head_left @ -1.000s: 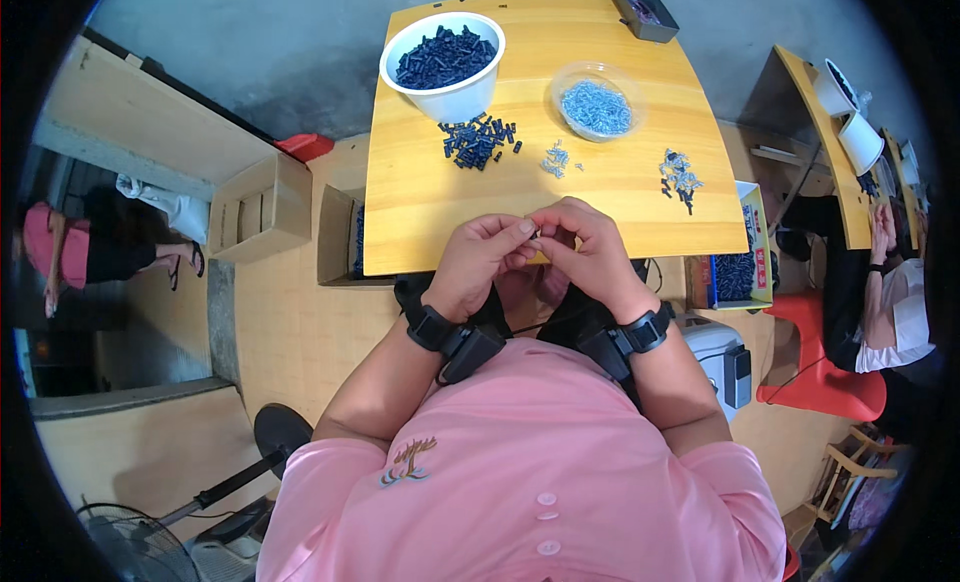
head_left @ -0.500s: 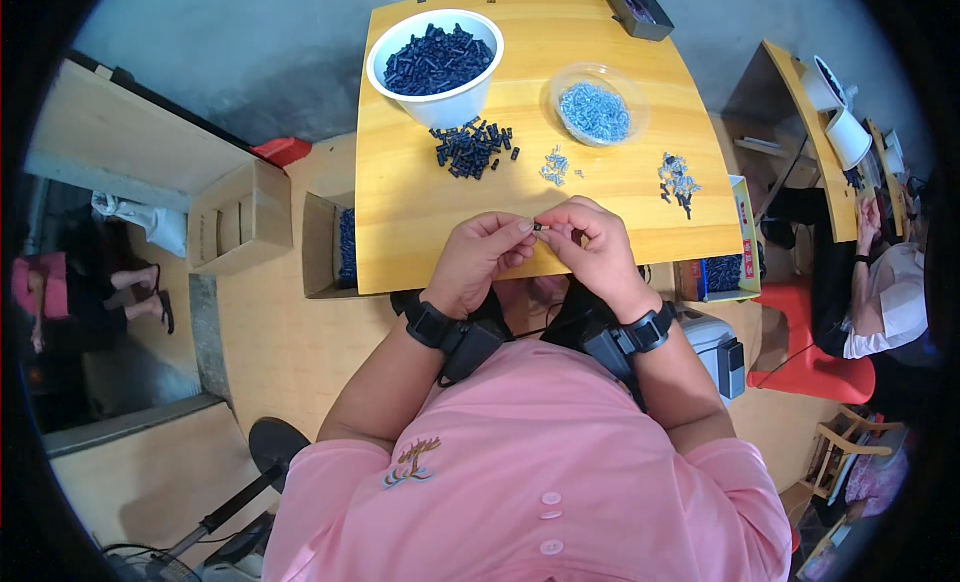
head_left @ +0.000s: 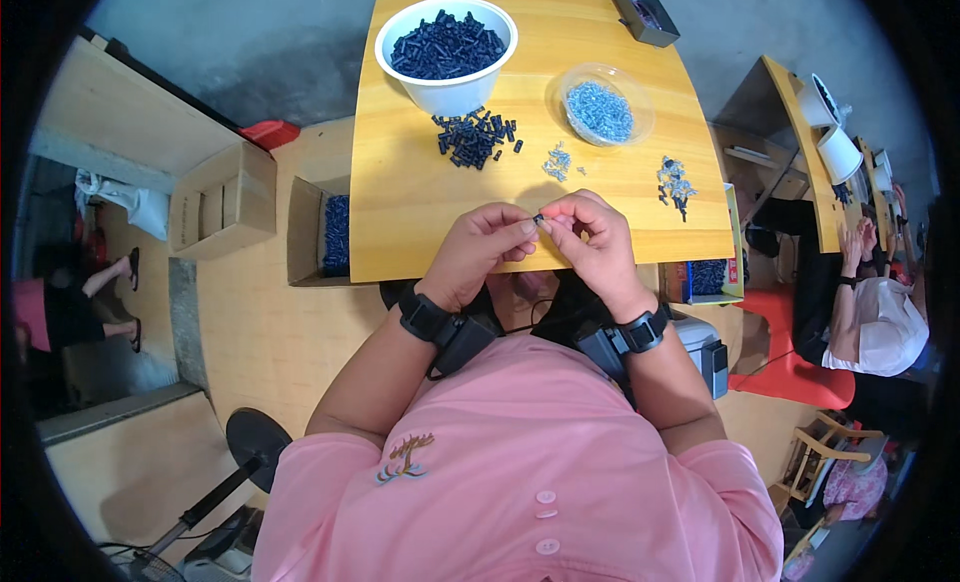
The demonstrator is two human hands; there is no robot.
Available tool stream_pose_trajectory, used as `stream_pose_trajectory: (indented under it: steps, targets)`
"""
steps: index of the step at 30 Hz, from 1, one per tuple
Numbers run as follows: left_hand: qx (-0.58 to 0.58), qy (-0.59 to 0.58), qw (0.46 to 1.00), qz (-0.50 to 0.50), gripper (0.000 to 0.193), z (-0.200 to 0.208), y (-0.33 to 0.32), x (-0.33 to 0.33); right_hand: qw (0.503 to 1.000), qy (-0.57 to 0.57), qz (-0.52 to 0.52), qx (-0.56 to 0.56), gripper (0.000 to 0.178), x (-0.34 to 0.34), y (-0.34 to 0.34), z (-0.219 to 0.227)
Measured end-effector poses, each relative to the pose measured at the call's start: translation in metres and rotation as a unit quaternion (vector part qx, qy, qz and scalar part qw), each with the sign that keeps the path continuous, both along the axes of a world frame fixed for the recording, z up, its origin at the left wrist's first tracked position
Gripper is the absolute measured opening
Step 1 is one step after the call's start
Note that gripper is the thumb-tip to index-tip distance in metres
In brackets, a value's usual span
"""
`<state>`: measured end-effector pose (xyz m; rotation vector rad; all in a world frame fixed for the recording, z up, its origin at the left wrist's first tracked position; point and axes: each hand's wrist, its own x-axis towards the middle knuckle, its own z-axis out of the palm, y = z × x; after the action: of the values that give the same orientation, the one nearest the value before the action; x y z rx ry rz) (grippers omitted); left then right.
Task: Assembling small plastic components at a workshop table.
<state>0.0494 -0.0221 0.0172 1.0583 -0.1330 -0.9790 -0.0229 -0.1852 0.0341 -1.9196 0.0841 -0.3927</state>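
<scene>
My left hand and my right hand meet above the front edge of the wooden table. Between their fingertips they pinch a small black plastic piece; most of it is hidden by the fingers. Beyond my left hand lies a loose pile of short black tubular parts. A few small clear pieces lie beyond my fingertips. Farther right is a little heap of mixed clear and black parts.
A white bucket full of black parts stands far left on the table, and a clear tub of bluish clear pieces right of it. A dark tray sits at the far corner. Boxes of parts flank the table. Co-workers sit and stand nearby.
My head view has shifted slightly. Both hands keep pinching the small black piece at nearly the same spot. At the right, a co-worker's hands have moved.
</scene>
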Motion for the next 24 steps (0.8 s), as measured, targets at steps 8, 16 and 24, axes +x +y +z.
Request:
stream_pose_trajectory:
  steps: [8,16,24]
  targets:
    - [0.011,-0.041,0.999,0.019,0.018,-0.001,-0.005,-0.003,1.0,-0.016,-0.004,-0.026,0.011,-0.004,-0.006,0.004]
    - [-0.001,-0.044,0.999,-0.006,0.017,-0.002,-0.006,-0.006,0.998,-0.001,-0.015,-0.068,0.012,-0.011,0.001,0.013]
    - [-0.003,0.03,1.0,-0.011,0.015,-0.011,-0.002,-0.006,0.97,-0.039,0.016,-0.241,0.02,-0.008,0.011,0.009]
